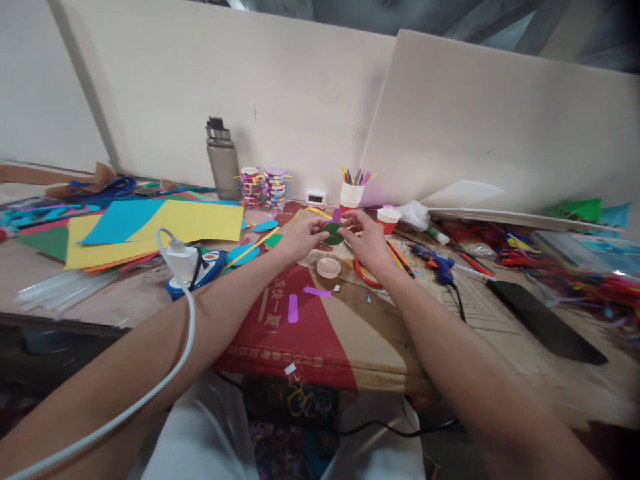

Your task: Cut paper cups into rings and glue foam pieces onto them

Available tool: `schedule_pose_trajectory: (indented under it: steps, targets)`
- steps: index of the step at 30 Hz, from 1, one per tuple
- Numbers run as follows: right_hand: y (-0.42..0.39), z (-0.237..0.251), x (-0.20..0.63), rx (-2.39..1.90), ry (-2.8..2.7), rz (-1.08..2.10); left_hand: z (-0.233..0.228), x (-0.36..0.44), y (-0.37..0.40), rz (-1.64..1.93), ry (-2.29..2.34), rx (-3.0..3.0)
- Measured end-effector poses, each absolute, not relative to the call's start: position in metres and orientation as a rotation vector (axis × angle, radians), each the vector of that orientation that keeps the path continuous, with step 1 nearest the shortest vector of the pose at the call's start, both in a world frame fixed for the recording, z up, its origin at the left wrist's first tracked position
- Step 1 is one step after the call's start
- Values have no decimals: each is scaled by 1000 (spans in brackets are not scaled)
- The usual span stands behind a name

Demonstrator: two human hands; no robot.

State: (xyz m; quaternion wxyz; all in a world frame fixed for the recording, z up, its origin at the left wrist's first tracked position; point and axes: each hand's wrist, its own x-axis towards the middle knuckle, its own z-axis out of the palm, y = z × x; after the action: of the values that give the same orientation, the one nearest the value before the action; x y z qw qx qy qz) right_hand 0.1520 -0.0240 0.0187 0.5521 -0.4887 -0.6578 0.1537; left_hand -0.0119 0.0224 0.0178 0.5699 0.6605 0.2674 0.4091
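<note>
Between my two hands is a green paper disc (332, 235) with a purple paper strip (337, 215) standing up at its far edge. My left hand (304, 238) pinches the disc's left side. On the right edge, the fingers of my right hand (367, 241) are closed, close to the strip. Just below the disc, a shallow pale round cup piece (329, 268) rests on the cardboard. Two loose purple strips, one upright (293, 309) and one lying sideways (317, 292), are nearer to me. An orange loop-shaped handle (367, 275) shows partly under my right wrist.
Coloured paper sheets (200, 220) and a power strip (195, 272) with a white cable lie left. A bottle (223, 160), decorated cup stacks (251, 187) and a pencil cup (351, 195) stand behind. To the right are a glue gun (440, 265) and a black phone-like slab (545, 320).
</note>
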Motion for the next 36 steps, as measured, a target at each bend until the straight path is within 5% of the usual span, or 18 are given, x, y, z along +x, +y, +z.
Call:
schedule_pose_trajectory:
  steps: [15,36]
  targets:
    - [-13,19,159,-1010,-1360,784,20,-19,19,877,652,1358]
    - [-25,30,161,-897,-1595,706,27,-19,8,830,418,1192]
